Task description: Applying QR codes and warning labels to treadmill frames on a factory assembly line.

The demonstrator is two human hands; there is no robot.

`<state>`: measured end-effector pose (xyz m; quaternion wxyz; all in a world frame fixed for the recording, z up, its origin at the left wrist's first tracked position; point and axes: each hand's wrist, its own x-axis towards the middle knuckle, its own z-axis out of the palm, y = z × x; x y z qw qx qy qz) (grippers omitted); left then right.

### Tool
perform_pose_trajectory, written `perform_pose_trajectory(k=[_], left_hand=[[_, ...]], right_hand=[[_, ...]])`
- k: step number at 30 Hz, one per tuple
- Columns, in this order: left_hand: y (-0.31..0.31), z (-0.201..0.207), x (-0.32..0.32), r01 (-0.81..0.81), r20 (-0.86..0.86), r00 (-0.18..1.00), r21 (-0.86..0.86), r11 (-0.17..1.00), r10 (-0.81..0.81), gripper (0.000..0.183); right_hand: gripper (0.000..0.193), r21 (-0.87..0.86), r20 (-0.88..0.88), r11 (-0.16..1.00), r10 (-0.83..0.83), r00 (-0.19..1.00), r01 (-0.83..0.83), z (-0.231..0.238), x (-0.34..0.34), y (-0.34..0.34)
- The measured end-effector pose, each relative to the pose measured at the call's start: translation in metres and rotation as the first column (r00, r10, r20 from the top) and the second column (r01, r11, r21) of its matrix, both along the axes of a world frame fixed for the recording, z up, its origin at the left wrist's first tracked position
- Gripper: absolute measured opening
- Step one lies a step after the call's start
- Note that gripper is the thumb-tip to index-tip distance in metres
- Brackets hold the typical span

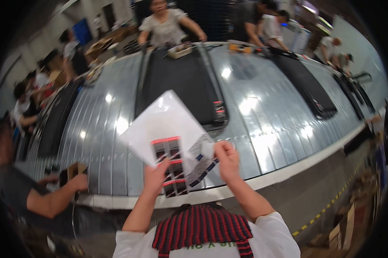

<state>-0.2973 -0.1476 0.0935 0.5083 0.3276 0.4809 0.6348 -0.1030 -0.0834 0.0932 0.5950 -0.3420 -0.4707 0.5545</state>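
My left hand [155,175] is closed on a stack of sheets, its thumb lying over a strip of black labels with red edges [173,154]. A white sheet [157,122] fans out beyond it, glossy at its far corner. Pinched at its edge by my right hand [227,160], a sheet of finely printed labels with dark blue blocks [201,168] is curled. Both hands are above the near edge of the metal conveyor [245,133]. Just past the sheets lies a long, flat black machine [179,81] with a similar red-edged label at its near right corner.
More flat black machines lie to the right [303,81] and left [58,120]. Opposite, a person [166,28] stands by a small tray of parts [179,50]. On my left, a co-worker's arm [56,195] reaches to a brown box [76,170]. Cartons [344,228] are at lower right.
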Motion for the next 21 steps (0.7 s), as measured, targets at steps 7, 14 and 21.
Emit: perform_pose_trajectory(k=[7,14,21], left_hand=[[0.031,-0.005,0.033,0.11,-0.42,0.883,-0.247,0.963,-0.209,0.027],[0.041,-0.022,0.026,0.223,-0.61,0.778,0.043,0.974,-0.151,0.025],[0.034,-0.048,0.029,0.181,-0.859,0.5,-0.024,0.983,-0.113,0.027]], right_hand=[[0.012,0.755,0.52,0.636,-0.435,0.735,-0.158,0.023,-0.026,-0.014],[0.015,0.634,0.649,0.685,-0.218,0.728,-0.36,0.029,-0.017,-0.016],[0.012,0.618,0.7,0.682,-0.251,0.668,-0.392,0.027,-0.007,0.001]])
